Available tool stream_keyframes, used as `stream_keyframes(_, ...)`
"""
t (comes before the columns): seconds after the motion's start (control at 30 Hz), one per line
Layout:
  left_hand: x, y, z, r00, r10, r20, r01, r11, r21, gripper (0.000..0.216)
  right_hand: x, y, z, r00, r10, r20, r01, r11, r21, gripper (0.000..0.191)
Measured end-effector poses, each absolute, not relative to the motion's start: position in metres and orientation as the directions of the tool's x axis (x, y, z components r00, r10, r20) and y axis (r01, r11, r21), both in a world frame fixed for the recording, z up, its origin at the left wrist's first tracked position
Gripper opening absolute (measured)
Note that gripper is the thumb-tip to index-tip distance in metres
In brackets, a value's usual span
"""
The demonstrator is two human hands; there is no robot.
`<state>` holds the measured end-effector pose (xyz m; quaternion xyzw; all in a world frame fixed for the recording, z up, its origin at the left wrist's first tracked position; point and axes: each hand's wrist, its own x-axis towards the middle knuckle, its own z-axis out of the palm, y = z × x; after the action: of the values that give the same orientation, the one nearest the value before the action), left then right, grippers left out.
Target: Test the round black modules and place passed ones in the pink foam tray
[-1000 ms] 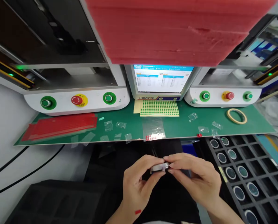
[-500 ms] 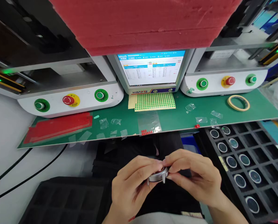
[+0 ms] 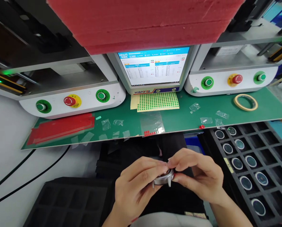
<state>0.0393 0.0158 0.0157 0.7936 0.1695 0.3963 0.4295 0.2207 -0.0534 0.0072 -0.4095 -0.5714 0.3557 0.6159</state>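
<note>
Working before a green table (image 3: 178,122) across mid-frame, beside a black compartment tray (image 3: 270,159) at lower right.
With fingers of the left hand (image 3: 134,181), gripping a silver watch case (image 3: 161,181) at lower centre; with the right hand (image 3: 202,173), touching its right edge, grip unclear.

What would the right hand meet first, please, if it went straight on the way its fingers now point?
Most likely the round silver-coloured case held in the left hand; the right hand looks to be right at its edge, though depth leaves actual contact unclear.
</note>
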Motion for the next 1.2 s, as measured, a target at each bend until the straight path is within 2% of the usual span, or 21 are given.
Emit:
stream_keyframes(0.17, 0.039, 0.018, 0.014, 0.626, 0.608, 0.487, -0.073, -0.577, 0.814, 0.033, 0.221, -0.052, 0.008, 0.090, 0.917, 0.389, 0.050, 0.386, -0.921, 0.018)
stream_keyframes(0.33, 0.039, 0.019, 0.013, 0.638, 0.593, 0.492, -0.077, -0.586, 0.806, 0.028, 0.227, -0.050, 0.012, -0.020, 0.944, 0.330, 0.081, 0.330, -0.940, 0.012)
stream_keyframes(0.4, 0.038, 0.018, 0.010, 0.626, 0.606, 0.490, -0.077, -0.578, 0.813, 0.028, 0.226, -0.050, 0.011, -0.029, 0.931, 0.363, 0.102, 0.364, -0.926, 0.010)
stream_keyframes(0.57, 0.036, 0.014, 0.003, 0.558, 0.667, 0.494, -0.098, -0.538, 0.837, 0.036, 0.208, -0.051, -0.002, 0.154, 0.831, 0.535, 0.130, 0.519, -0.845, 0.017)
stream_keyframes(0.7, 0.036, 0.014, 0.004, 0.543, 0.673, 0.502, -0.107, -0.538, 0.836, 0.037, 0.198, -0.052, -0.007, 0.269, 0.810, 0.522, 0.127, 0.507, -0.853, 0.037)
stream_keyframes(0.87, 0.035, 0.017, 0.006, 0.542, 0.655, 0.526, -0.116, -0.561, 0.819, 0.034, 0.201, -0.051, 0.001, 0.213, 0.748, 0.629, 0.236, 0.585, -0.776, 0.026)
stream_keyframes(1.0, 0.035, 0.016, 0.003, 0.529, 0.672, 0.519, -0.085, -0.566, 0.820, 0.033, 0.204, -0.051, 0.008, 0.176, 0.771, 0.612, 0.272, 0.559, -0.783, 0.021)
stream_keyframes(1.2, 0.043, 0.007, 0.002, 0.439, 0.764, 0.472, 0.046, -0.544, 0.838, 0.032, 0.197, -0.053, 0.007, 0.201, 0.722, 0.662, 0.578, 0.458, -0.676, 0.022)
